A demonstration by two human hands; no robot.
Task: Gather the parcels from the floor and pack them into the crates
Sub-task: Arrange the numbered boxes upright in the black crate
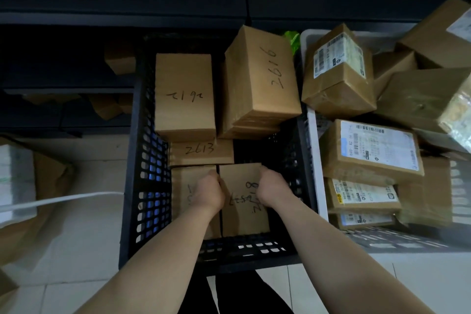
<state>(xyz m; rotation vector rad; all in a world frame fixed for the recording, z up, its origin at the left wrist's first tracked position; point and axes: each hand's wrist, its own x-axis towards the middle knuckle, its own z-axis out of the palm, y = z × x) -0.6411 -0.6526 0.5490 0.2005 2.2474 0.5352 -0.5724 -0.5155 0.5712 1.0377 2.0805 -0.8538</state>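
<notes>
Black crate (150, 186), half packed with numbered boxes (184, 94) in tight rows. At its 6 o'clock, left hand (209, 194) curled over the left edge of a brown box (242, 219), right hand (272, 191) gripping the far right corner, probably to seat it flush against its neighbour (182, 186). At 3 o'clock, white crate (314, 150) heaped with labelled parcels (369, 150).

Pale tiled floor (84, 245) with two crates side by side.
A black crate (130, 186) stands on the tiles, a white crate (316, 160) just beside its right wall. To the left lie crumpled brown cardboard (51, 173) and a white cord (63, 200) that reaches the black crate. Dark shelving (102, 115) stands along the far edge.
</notes>
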